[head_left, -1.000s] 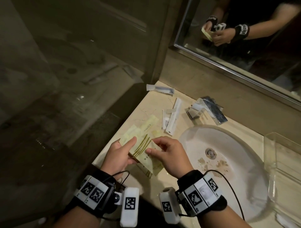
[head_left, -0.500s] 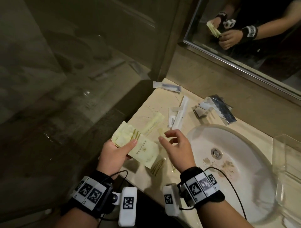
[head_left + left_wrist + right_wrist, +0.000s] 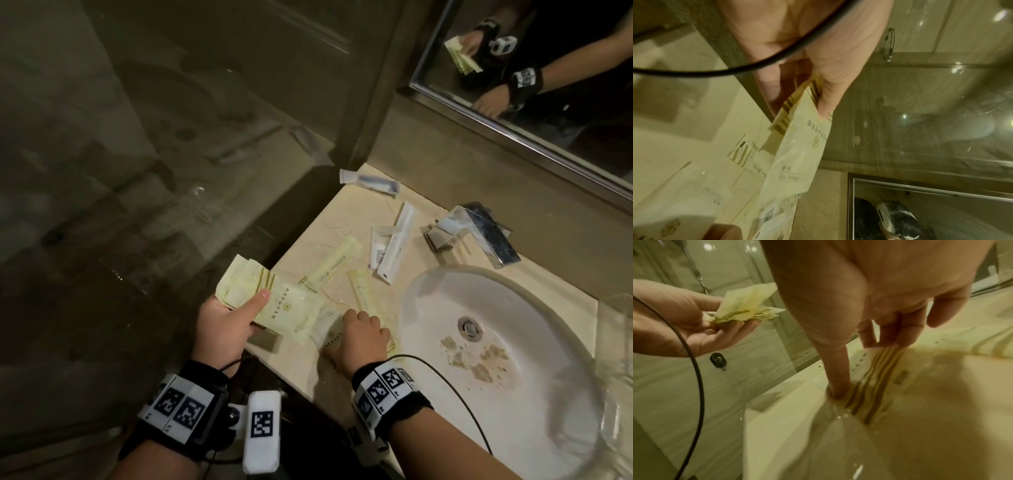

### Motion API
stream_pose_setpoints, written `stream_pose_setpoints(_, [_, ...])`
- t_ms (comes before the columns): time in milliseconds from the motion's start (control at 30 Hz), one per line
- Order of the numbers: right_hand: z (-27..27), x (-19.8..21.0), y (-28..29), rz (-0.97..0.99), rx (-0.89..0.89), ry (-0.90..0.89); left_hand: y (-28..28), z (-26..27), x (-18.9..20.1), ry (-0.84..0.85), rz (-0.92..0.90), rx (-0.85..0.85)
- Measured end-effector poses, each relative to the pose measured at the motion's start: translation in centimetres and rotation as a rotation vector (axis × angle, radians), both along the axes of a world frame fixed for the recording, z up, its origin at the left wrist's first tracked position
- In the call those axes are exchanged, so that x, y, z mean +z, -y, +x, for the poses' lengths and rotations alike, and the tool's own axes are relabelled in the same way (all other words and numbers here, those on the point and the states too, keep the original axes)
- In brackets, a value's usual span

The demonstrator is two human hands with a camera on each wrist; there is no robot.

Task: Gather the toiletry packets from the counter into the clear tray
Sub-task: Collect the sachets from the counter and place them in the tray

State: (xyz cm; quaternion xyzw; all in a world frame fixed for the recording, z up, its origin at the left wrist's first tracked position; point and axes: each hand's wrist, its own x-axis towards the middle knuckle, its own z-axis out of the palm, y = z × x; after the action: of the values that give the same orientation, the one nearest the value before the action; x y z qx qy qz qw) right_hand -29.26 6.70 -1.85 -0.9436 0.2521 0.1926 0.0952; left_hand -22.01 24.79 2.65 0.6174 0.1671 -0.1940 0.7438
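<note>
My left hand [image 3: 257, 308] holds a stack of pale yellow packets [image 3: 274, 301] with gold stripes just off the counter's left edge, thumb on top; the left wrist view shows the same stack of packets [image 3: 797, 146]. My right hand [image 3: 346, 329] is down on the counter and pinches a striped yellow packet [image 3: 875, 369] lying flat, between the thumb [image 3: 838, 386] and the fingers [image 3: 890, 337]. More yellow packets [image 3: 330, 265] and white packets [image 3: 397, 243] lie further back. The clear tray [image 3: 616, 342] stands at the far right.
A white sink [image 3: 513, 428] fills the counter's right half, with a chrome faucet [image 3: 486, 236] behind it. A clear packet with a dark item [image 3: 370, 181] lies at the back corner. A glass shower wall is at the left, a mirror [image 3: 548, 85] above.
My right hand dropped from beside the stack onto a packet on the counter. My left hand kept hold of the stack and drifted slightly left.
</note>
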Motion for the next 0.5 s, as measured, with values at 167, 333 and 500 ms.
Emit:
stream_pose_setpoints(167, [0.2,1.0,1.0,0.159,-0.098,0.057,-0.2,0.2,-0.2,-0.001,0.005,-0.014])
stream_pose_setpoints(333, [-0.1,4.3,3.6,0.348,-0.305,0.311,0.8,0.6,0.2,-0.02,0.016,-0.065])
stream_pose_setpoints(500, [-1.2,9.3,5.7,0.634,-0.407,0.658,2.9,0.6,0.7,-0.009,0.018,-0.14])
